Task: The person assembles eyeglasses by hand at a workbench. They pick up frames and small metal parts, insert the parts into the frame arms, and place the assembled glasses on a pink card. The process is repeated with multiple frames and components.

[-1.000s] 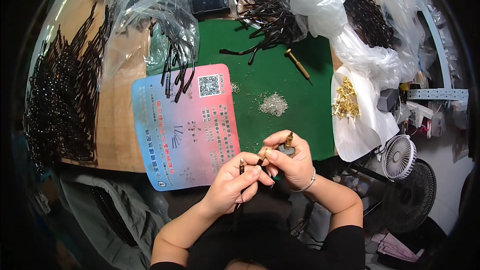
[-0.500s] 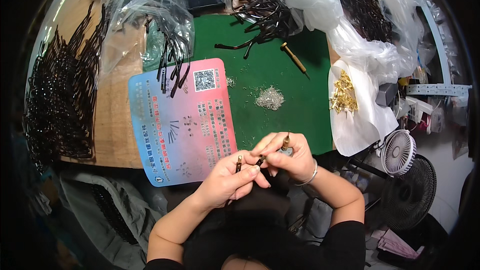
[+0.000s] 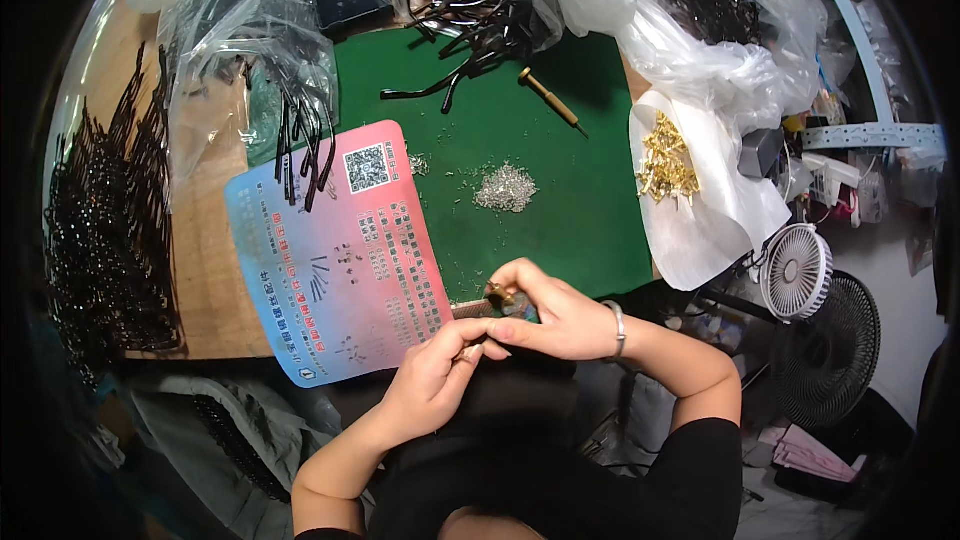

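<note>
My left hand [image 3: 437, 372] is closed in a pinch above the front edge of the table. A small gold-coloured hinge piece [image 3: 470, 351] shows between its fingertips; anything else in that hand is hidden. Touching it from the right, my right hand [image 3: 553, 318] is curled round a brass-coloured screwdriver [image 3: 497, 293], of which only one end shows. Beyond the hands, a heap of tiny silver screws [image 3: 505, 187] lies on a green mat [image 3: 590, 240]. A second brass screwdriver [image 3: 552, 101] rests farther back on it.
A pink-and-blue printed sheet [image 3: 330, 310] lies to the left. Black eyeglass temples [image 3: 115, 210] are piled at far left, with more [image 3: 470, 15] at the back. Gold hinge pieces [image 3: 667, 162] sit on white paper [image 3: 690, 250] at right. Beside the table stands a white fan [image 3: 797, 273].
The view has shifted, so the table items appear farther left. My hands have closed together, and the brass screwdriver has swung leftward. A black temple end visible between my fingers before is now hidden.
</note>
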A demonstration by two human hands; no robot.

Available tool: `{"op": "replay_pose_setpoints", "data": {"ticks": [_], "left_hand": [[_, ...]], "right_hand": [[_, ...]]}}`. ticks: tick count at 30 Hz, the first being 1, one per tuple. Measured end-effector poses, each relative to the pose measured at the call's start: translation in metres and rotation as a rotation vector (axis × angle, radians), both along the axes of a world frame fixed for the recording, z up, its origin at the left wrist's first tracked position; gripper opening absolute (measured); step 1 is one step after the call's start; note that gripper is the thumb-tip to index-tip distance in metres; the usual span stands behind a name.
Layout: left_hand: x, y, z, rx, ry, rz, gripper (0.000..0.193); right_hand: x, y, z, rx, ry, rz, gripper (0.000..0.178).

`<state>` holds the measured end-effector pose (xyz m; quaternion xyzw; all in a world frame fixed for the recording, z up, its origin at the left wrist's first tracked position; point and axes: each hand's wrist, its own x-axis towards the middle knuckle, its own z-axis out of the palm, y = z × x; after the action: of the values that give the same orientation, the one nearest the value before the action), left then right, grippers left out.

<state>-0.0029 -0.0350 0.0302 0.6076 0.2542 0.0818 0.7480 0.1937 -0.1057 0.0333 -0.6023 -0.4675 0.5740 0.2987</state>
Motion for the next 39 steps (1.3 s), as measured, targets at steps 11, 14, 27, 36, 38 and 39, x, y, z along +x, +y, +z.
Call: {"op": "replay_pose_setpoints", "data": {"ticks": [11,14,27,36,38,39], "left_hand": [[0.011,0.012,-0.022,0.304,0.159,0.227,0.028],[0.009,0.015,-0.019,0.218,0.173,0.209,0.028],[0.002,0.015,-0.009,-0.031,0.149,0.273,0.026],[0.004,0.013,-0.02,0.076,0.203,0.297,0.027],[0.005,0.007,-0.027,0.306,0.191,0.331,0.029],[0.007,0.005,-0.028,0.423,0.187,0.346,0.03]], "right_hand": [[0.009,-0.004,-0.008,0.371,-1.073,0.023,0.043],[0.009,-0.005,-0.011,0.419,-1.103,0.031,0.043],[0.005,0.0,-0.012,0.388,-1.19,0.07,0.047],[0.002,0.007,0.003,0.184,-0.763,0.053,0.038],[-0.006,0.004,0.01,0.17,-0.422,0.1,0.033],[-0.014,0.007,0.014,0.149,-0.35,0.133,0.032]]}}
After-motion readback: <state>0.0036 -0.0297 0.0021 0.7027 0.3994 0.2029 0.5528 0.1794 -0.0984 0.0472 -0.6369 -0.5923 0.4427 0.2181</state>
